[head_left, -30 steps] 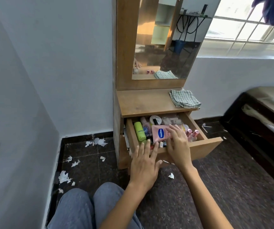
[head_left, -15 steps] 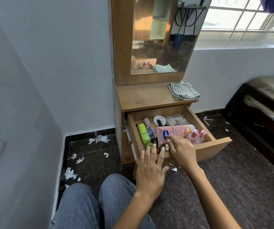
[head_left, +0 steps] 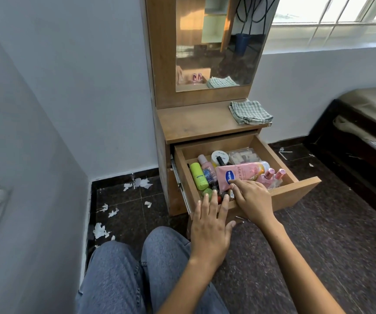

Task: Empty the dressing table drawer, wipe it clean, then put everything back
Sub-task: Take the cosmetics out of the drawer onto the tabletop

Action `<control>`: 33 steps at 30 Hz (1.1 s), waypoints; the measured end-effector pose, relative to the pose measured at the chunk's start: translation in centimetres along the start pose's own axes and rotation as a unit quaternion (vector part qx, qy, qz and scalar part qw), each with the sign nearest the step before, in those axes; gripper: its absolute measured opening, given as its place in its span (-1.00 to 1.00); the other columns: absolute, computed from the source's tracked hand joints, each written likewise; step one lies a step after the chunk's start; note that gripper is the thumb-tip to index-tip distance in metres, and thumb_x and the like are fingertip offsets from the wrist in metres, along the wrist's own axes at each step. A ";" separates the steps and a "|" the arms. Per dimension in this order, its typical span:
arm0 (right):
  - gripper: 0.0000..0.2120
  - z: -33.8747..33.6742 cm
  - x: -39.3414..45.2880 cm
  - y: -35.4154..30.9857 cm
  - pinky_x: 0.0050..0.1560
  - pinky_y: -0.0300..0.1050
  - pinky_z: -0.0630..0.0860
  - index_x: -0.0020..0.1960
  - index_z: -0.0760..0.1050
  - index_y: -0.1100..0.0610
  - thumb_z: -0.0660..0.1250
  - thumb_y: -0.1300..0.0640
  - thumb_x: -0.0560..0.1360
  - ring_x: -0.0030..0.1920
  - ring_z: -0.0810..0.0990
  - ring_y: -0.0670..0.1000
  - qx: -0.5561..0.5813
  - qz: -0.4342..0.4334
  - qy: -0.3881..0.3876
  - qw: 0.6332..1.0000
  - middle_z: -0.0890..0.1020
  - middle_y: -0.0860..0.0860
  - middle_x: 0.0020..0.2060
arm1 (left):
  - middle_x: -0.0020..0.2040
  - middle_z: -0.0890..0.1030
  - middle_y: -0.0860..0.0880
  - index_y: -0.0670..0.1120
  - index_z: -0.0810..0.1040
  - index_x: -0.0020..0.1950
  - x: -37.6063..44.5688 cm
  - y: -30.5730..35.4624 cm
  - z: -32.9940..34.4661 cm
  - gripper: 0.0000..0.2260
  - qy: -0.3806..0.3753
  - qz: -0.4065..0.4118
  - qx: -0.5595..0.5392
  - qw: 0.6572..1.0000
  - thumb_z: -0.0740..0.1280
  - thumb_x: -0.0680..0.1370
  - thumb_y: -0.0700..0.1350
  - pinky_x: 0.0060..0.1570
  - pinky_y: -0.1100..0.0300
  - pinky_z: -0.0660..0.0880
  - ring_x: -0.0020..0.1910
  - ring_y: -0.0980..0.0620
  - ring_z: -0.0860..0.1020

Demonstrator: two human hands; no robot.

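- Head view is showing the drawer [head_left: 295, 191] pulled out and still packed, so I'd say the emptying is only just starting.
- Pink Vaseline lotion tube [head_left: 239, 174] is lying on top of the pile, long axis running left to right across the drawer, cap end pointing toward the right wall, flat end near the middle.
- Right hand [head_left: 253, 200] is the nearer one: it's reaching over the front edge with curled fingers touching the tube's flat end, index on the blue logo. Not a proper grasp yet, as far as I can tell.
- Left hand [head_left: 212, 225] is lying flat on the front-left edge, fingers straight and spread, holding nothing.
- Checked cloth [head_left: 250, 113] is sitting folded at the tabletop's right back corner, probably waiting for the wipe.
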State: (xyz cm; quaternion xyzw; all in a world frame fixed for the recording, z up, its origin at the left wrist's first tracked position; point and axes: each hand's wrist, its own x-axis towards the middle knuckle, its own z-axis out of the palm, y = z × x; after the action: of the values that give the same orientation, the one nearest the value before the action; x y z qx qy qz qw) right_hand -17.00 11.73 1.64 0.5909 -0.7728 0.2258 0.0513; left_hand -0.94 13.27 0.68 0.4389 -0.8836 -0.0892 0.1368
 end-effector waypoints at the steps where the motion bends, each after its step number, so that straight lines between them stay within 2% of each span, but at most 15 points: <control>1: -0.69 0.0 0.0 0.0 0.08 -0.03 0.48 0.05 0.64 0.06 0.15 0.01 0.54 0.01 0.67 0.04 -0.001 -0.001 0.005 1.000 0.72 0.00 -0.07 | 0.43 0.38 -0.13 -0.03 0.28 0.49 0.0 0.0 0.0 -0.47 0.000 0.000 -0.002 1.000 0.02 0.55 0.13 0.38 -0.10 0.25 0.42 -0.12 0.33; 8: -0.73 0.3 0.0 0.1 0.05 -0.03 0.49 -0.01 0.65 0.03 0.17 0.02 0.54 -0.07 0.69 0.01 -0.004 -0.007 0.019 1.000 0.73 -0.01 -0.14 | 0.46 0.34 -0.12 -0.03 0.27 0.49 0.1 0.1 -0.2 -0.48 -0.006 -0.002 -0.009 1.000 0.01 0.58 0.14 0.39 -0.10 0.21 0.44 -0.11 0.29; 12: -0.76 0.1 0.1 -0.1 0.02 -0.06 0.49 -0.03 0.64 0.01 0.20 0.01 0.53 -0.07 0.68 0.00 -0.004 -0.006 0.026 1.000 0.72 -0.03 -0.15 | 0.43 0.39 -0.11 -0.05 0.35 0.45 0.8 0.0 -0.9 -0.47 -0.002 0.002 -0.031 1.000 -0.12 0.63 0.17 0.37 -0.08 0.15 0.41 -0.06 0.35; 16: -0.78 -0.5 1.3 0.2 0.06 -0.05 0.48 0.15 0.58 -0.01 0.29 0.02 0.54 0.09 0.60 -0.02 0.058 0.016 -0.062 0.996 0.66 -0.07 0.06 | 0.46 0.33 -0.09 -0.09 0.34 0.46 2.7 -0.9 -2.1 -0.42 0.035 -0.001 -0.078 0.996 -0.12 0.60 0.19 0.42 0.02 -0.11 0.47 -0.01 0.24; 18: -0.72 -1.0 2.3 0.3 0.05 -0.05 0.53 0.21 0.55 0.03 0.36 0.08 0.51 0.10 0.58 -0.01 0.091 0.015 -0.086 0.992 0.61 -0.06 0.15 | 0.48 0.31 -0.08 -0.09 0.35 0.45 3.6 -1.4 -2.5 -0.42 0.054 -0.005 -0.099 0.994 -0.12 0.58 0.17 0.43 0.08 -0.16 0.49 0.01 0.19; 22: -0.58 -1.0 5.4 0.7 0.20 -0.06 0.50 0.29 0.48 0.06 0.43 0.12 0.45 0.22 0.52 0.00 0.019 -0.015 -0.126 0.992 0.54 -0.03 0.26 | 0.48 0.29 -0.06 -0.06 0.41 0.41 4.7 -2.2 -2.6 -0.61 0.065 -0.018 -0.117 0.991 0.13 0.63 0.06 0.45 0.12 -0.16 0.50 0.04 0.16; 25: -0.49 -0.5 7.4 0.5 0.26 -0.07 0.44 0.35 0.41 0.02 0.44 0.13 0.43 0.25 0.49 0.01 -0.034 -0.029 -0.195 0.980 0.53 -0.02 0.26 | 0.50 0.25 -0.03 -0.01 0.41 0.40 5.1 -2.6 -2.5 -0.62 0.065 -0.034 -0.121 0.990 0.16 0.62 0.06 0.45 0.13 -0.17 0.51 0.07 0.12; 27: -0.48 -0.3 8.3 0.3 0.24 -0.07 0.41 0.36 0.41 0.00 0.44 0.15 0.43 0.23 0.49 0.04 -0.058 -0.038 -0.221 0.973 0.53 -0.01 0.24 | 0.51 0.24 -0.02 0.01 0.42 0.39 5.2 -2.8 -2.6 -0.63 0.066 -0.052 -0.125 0.989 0.16 0.62 0.08 0.43 0.16 -0.22 0.51 0.07 0.10; 29: -0.56 -0.4 8.9 0.2 0.11 -0.11 0.43 0.28 0.48 -0.01 0.43 0.20 0.43 0.17 0.51 0.05 -0.065 -0.053 -0.231 0.969 0.54 0.00 0.19 | 0.51 0.22 0.00 0.03 0.43 0.38 5.3 -3.0 -2.6 -0.64 0.066 -0.067 -0.128 0.987 0.15 0.62 0.09 0.41 0.19 -0.25 0.51 0.07 0.08; 31: -0.75 -0.9 9.5 0.2 -0.08 -0.15 0.41 0.09 0.57 0.00 0.40 0.20 0.44 0.09 0.54 0.03 -0.060 -0.071 -0.222 0.970 0.58 -0.02 0.08 | 0.51 0.23 0.00 0.04 0.44 0.37 5.5 -3.3 -2.6 -0.65 0.066 -0.074 -0.137 0.986 0.16 0.62 0.09 0.41 0.20 -0.26 0.51 0.08 0.09; 33: -0.89 -1.6 10.1 0.1 -0.15 -0.15 0.43 -0.09 0.60 0.01 0.37 0.20 0.44 0.00 0.56 0.00 -0.019 -0.081 -0.187 0.979 0.61 -0.06 -0.02 | 0.50 0.26 -0.01 0.02 0.46 0.35 5.8 -3.5 -2.7 -0.66 0.073 -0.077 -0.151 0.983 0.18 0.61 0.08 0.42 0.20 -0.23 0.51 0.08 0.12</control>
State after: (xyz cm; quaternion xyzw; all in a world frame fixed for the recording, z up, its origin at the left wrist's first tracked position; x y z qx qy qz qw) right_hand -20.37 3.45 6.54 0.6825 -0.7223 0.0914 -0.0642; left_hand -0.78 6.38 3.22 0.4851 -0.8111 -0.1996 0.2589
